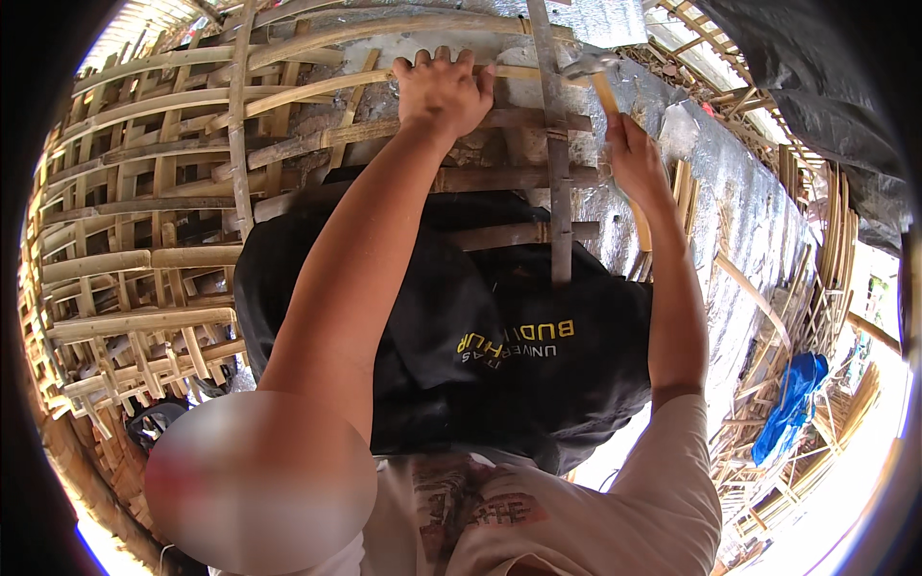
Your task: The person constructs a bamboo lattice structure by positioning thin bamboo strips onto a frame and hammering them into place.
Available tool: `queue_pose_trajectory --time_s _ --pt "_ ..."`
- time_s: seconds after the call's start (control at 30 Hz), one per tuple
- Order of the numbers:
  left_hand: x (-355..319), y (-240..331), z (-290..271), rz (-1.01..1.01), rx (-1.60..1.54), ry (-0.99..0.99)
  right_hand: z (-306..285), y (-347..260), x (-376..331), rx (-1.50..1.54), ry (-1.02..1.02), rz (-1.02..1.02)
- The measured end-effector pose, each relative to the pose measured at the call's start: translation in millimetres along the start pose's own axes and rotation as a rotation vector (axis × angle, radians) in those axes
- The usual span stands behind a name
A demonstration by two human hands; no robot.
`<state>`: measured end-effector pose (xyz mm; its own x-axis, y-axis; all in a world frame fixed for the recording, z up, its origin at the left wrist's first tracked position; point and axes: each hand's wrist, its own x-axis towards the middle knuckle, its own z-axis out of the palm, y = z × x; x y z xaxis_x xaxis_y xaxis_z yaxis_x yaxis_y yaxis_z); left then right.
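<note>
Your right hand (636, 158) has its grip clenched around the wooden handle of a hammer (597, 77), whose metal head sits up near the top of the view, just at the right edge of an upright grey slat (555, 173) and close to the pale bamboo strip that runs across. Your left hand (442, 88) lies flat and released, fingers spread over that horizontal bamboo strip (307, 88), pressing on it just left of the grey slat; nothing is closed inside it. Both forearms reach up from the lower edge, the left crossing over a black cloth with yellow lettering (499, 355) that lies draped over the frame between your arms. The bamboo lattice (144, 221) fills the left and upper part of the view, long curved strips crossing shorter uprights, with darker wooden bars (499, 180) running across behind the grey slat. To the right of the hammer hand a silvery, crinkled sheet (740, 202) covers a sloping surface, with loose bamboo strips lying on it. Further right and lower, well apart from your hands, a blue cloth (792, 403) hangs among a pile of bamboo pieces. Your pale printed shirt (538, 518) shows at the lower edge.
</note>
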<state>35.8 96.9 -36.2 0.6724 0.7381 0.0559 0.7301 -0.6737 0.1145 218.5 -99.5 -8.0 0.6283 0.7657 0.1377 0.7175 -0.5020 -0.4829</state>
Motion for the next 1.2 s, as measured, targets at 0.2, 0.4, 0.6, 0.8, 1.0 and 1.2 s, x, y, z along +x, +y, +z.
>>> queue_pose_trajectory --time_s 0.2,0.4,0.6,0.8,1.0,1.2 --pt "0 -7 2 0.013 -0.001 0.006 -35 -18 3 0.498 -0.081 0.36" --pt "1 0 -6 -0.01 0.035 -0.046 -63 -34 -33 0.196 -0.039 0.038" --pt "0 0 -3 0.001 0.015 0.003 -40 -24 -64 0.003 -0.218 -0.044" --pt "1 -4 -3 0.0 0.022 -0.024 -52 -34 -56 0.144 -0.082 0.033" --pt "-1 -3 -1 0.0 -0.026 -0.011 -46 -34 -48 0.101 -0.095 -0.055" --pt "0 -4 -2 0.006 -0.01 -0.003 -36 -34 -59 0.072 -0.098 -0.089"
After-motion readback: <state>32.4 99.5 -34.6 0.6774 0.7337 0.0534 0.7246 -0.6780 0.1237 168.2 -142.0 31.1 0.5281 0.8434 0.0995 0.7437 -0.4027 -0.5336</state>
